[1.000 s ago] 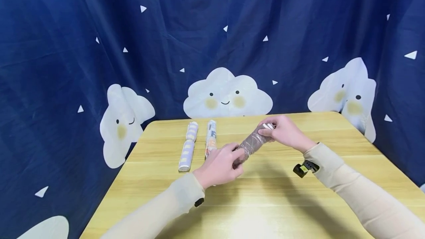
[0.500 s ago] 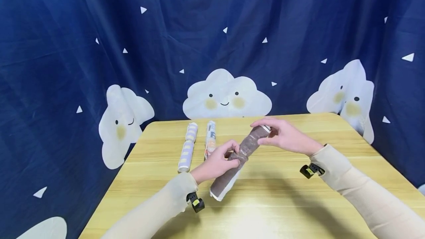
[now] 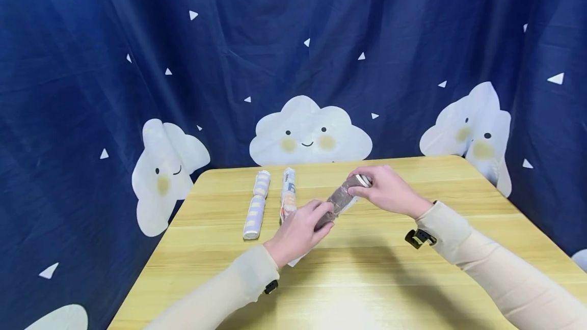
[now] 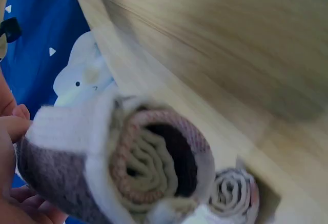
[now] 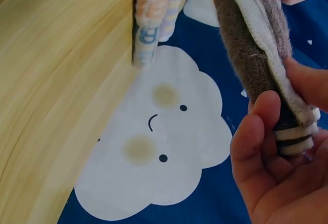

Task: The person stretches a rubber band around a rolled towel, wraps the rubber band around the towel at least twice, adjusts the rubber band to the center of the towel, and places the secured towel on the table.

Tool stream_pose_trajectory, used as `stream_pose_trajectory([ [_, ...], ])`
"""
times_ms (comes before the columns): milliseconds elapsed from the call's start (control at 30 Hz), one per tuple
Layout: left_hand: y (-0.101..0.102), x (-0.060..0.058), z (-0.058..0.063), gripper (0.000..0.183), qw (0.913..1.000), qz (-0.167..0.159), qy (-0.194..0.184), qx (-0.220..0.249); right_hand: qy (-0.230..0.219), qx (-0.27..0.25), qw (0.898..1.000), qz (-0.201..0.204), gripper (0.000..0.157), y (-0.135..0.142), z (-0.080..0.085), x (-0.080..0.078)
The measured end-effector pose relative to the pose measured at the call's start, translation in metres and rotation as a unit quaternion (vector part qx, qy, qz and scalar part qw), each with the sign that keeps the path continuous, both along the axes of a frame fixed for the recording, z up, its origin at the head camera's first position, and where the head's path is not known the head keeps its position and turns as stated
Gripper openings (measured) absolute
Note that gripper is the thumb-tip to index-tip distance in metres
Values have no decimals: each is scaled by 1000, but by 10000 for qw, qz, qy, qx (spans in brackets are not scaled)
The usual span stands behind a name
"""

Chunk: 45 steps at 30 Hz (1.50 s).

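Note:
A rolled brown towel (image 3: 341,198) with white edges is held aslant over the table between both hands. My left hand (image 3: 300,230) grips it around its middle and hides much of the near half. Fingers and thumb of my right hand (image 3: 390,190) pinch the far end, where white bands show. In the left wrist view, the near end of the towel (image 4: 56,178) faces the camera, its spiral layers loose with a dark gap. A white hem strip runs along the towel (image 5: 246,55) in the right wrist view.
Left of the hands, a purple-and-yellow striped rolled towel (image 3: 254,215) lies lengthwise on the wooden table (image 3: 412,269). Between it and the left hand lies a white rolled towel (image 3: 288,192) with printed letters. A dark blue curtain (image 3: 220,55) with clouds hangs behind the table.
The left hand let its fingers loosen on the brown towel half a second ago, then closed round it again. The right hand stayed at the far end, with its fingers now closer round it.

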<state>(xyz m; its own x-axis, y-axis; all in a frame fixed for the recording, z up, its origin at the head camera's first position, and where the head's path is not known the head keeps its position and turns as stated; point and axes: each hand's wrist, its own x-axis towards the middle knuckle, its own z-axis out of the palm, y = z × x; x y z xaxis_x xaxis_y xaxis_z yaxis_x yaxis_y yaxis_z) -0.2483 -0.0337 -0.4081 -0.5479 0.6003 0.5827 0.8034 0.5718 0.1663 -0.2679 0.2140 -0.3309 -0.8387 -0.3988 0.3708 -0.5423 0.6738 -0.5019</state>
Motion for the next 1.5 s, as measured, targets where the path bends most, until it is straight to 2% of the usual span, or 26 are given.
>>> stream_pose_trajectory([
  [100,-1,-1,0,28,9990,-70,399,-183,-44,39,9999,-127,15,-2,2,1],
  [233,0,-1,5,27,9972,-37,603,-437,-66,37,9995,-301,12,-3,6,1],
  [467,6,0,12,16,9941,48,541,-944,-135,107,9987,-484,12,-4,4,-2],
  [767,5,0,7,6,9909,6,398,-1289,-590,-211,9974,-346,11,-1,-2,-4],
  [967,-1,0,-4,5,9938,-183,223,-1074,-1075,-440,9930,-197,14,5,1,-4],
  [1100,-3,1,-6,19,9967,-265,197,-738,-1306,-518,9899,-188,14,6,1,0],
  [1267,2,3,-1,33,9982,-180,260,-506,-1294,-693,9888,-274,16,6,3,5],
  [1400,3,3,-1,31,9971,-110,470,-595,-1260,-687,9890,-359,16,4,5,5],
  [1500,2,4,2,26,9966,-83,457,-680,-1266,-598,9894,-392,16,1,5,5],
])
